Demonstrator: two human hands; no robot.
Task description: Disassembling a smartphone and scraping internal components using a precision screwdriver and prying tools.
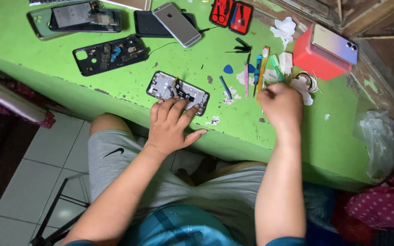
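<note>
While the green worktop [115, 86] was strewn with stripped phone shells, the opened phone frame [177, 92] lay at its near edge, back already off, innards exposed and unassembled. The left hand [172, 125] pinned it, fingers spread flat. The right hand [281, 107] had its grip closed among the small tools [256, 73]; on what, I could not tell.

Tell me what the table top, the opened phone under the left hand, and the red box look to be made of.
Table: likely wood under glossy green paint, chipped in spots. Opened phone under the left hand: seemingly a dull grey metal frame with black parts inside. Red box: matte, sharp-edged, probably cardboard.
</note>
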